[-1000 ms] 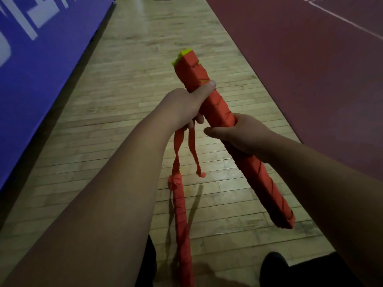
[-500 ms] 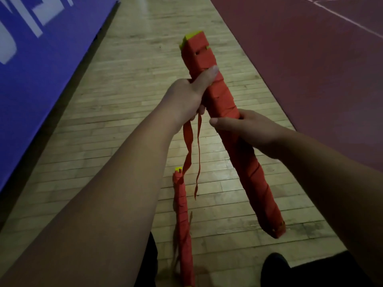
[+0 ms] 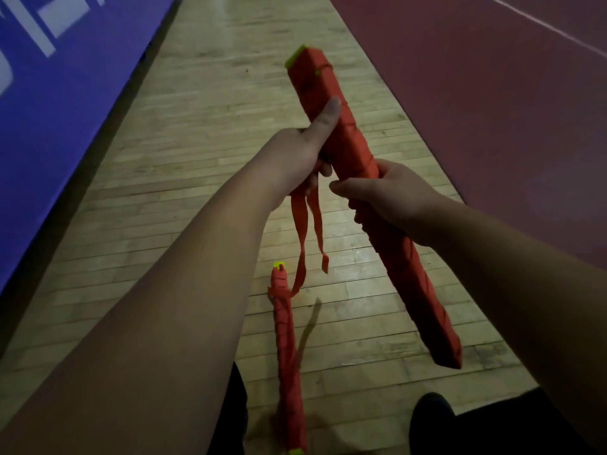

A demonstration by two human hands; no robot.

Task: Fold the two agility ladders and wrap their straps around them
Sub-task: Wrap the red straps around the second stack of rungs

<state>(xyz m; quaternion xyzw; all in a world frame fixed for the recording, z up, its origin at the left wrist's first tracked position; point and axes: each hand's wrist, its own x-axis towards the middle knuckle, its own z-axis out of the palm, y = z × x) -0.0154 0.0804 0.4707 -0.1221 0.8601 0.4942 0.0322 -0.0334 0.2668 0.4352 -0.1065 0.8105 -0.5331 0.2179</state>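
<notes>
The person is holding a folded agility ladder (image 3: 409, 277) in the air with both hands. It is a long red bundle wound round with its own strap, and it is slanting from a yellow-green tip at the far upper end down to a blunt red end near the person's right side.

The left hand (image 3: 295, 152) is gripping the bundle above its middle. Its thumb is lying straight along the top face and its fingers are curling underneath, mostly hidden. Two loose strap tails (image 3: 300, 231) are hanging out from under this hand, dangling free above the floor. Whether the fingers are pinching them or only trapping them against the bundle is not clear.

The right hand (image 3: 391, 195) is clasping the bundle just below the left hand. Its fingers are wrapping round the far side and its thumb is pointing across towards the left hand.

The second agility ladder (image 3: 285, 339) is lying on the wooden floor (image 3: 197, 159) between the person's arms. It is also rolled into a red bundle with yellow-green showing at both ends, and the longer strap tail is hanging just in front of its far end.

A blue padded panel (image 3: 49, 110) is running along the left edge of the floor, and a red court surface (image 3: 476, 110) with a white line (image 3: 558, 31) is lying to the right. A dark shoe (image 3: 430, 412) is showing at the bottom.
</notes>
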